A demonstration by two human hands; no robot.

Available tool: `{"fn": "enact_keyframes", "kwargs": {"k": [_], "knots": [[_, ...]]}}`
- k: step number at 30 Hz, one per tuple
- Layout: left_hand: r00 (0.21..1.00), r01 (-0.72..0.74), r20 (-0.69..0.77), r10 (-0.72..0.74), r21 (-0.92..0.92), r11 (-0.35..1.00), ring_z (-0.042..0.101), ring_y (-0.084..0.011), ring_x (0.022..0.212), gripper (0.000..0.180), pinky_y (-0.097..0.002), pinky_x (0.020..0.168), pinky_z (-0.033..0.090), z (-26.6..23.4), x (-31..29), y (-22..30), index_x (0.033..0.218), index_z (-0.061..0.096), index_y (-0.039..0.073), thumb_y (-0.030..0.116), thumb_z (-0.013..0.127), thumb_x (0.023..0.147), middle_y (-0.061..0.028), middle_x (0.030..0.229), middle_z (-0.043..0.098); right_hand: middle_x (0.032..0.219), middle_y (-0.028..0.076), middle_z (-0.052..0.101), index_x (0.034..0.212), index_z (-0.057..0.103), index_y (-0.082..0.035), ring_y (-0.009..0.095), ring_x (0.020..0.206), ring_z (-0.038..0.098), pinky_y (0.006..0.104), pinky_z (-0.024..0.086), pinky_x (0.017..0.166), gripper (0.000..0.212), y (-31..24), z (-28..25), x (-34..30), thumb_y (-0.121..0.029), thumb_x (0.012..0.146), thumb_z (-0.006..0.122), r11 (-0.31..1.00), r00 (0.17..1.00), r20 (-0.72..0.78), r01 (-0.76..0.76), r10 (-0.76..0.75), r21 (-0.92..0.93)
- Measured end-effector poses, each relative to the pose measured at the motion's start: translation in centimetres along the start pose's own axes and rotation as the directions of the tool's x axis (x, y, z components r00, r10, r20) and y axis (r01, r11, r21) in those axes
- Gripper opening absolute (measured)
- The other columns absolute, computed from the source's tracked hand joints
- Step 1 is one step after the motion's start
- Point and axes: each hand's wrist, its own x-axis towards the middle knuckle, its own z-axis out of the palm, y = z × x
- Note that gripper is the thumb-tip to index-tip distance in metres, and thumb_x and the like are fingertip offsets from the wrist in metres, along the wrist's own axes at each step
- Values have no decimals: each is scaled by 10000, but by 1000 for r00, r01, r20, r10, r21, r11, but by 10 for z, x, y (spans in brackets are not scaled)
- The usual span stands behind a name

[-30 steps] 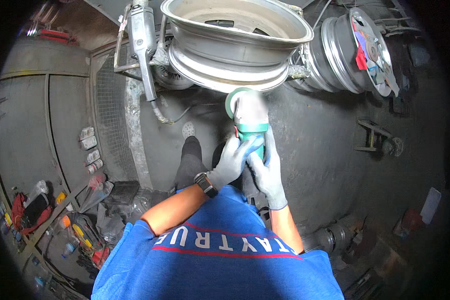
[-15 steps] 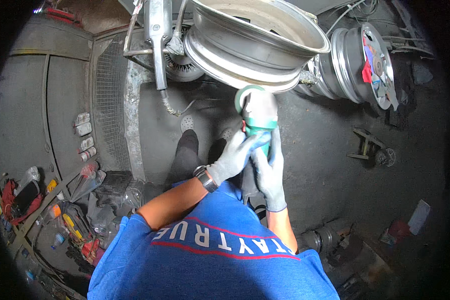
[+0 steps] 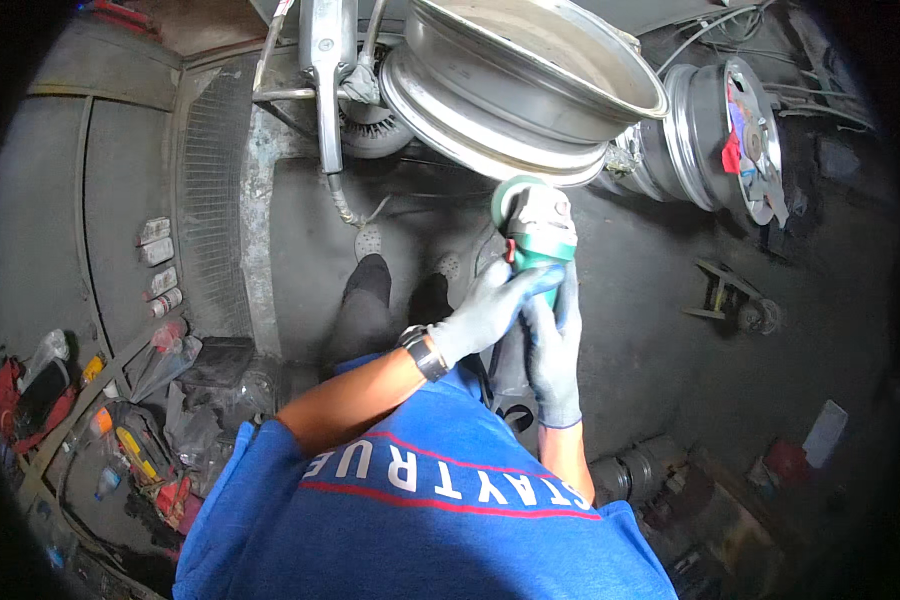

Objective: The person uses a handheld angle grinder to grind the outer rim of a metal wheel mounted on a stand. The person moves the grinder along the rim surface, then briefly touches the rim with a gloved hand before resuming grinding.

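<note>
Holding a grinder in both gloved hands at mid-scene, out beyond the blue shirt, with the pale green disc at the far left of the head. Gripping from the left with the left hand, fingers closed over the top of the green body. Gripping from the near right with the right hand, thumb along the near part, fingers fairly straight along the right side and closed against it; cannot tell the grip on the underside. Wearing a black watch at the left wrist.

Just beyond the grinder, a tilted grey rim. Pointing the disc at its near edge, meeting it in view; cannot tell contact from a small gap. Left of the rim, a long-necked metal tool beside a thin frame. At the far right, a second rim with a red cloth on its face.

On the grey floor, pale shoes left of the grinder and a small stand well to the right. Along the left, a mesh, white containers and, nearer, a clear bag.
</note>
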Motion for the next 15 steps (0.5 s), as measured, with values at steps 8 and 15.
{"fn": "enact_keyframes", "kwargs": {"k": [8, 15], "knots": [[999, 46, -23, -47, -33, 998, 639, -125, 1081, 397, -301, 952, 502, -7, -6, 22, 1296, 636, 19, 295, 636, 1012, -59, 1175, 681, 1500, 200, 467, 1592, 254, 36, 237, 1338, 488, 346, 404, 1116, 710, -14, 16, 1, -123, 995, 602, 999, 999, 5, -35, 35, 26], [996, 74, 41, -74, 19, 997, 613, -99, 1035, 382, -294, 904, 497, 0, 2, 15, 1276, 629, 31, 306, 644, 1011, -32, 1142, 664, 1552, 184, 422, 1620, 219, 4, 241, 1385, 448, 349, 361, 1156, 750, -23, 10, -5, -126, 979, 585, 976, 991, 9, -134, 134, 170]]}}
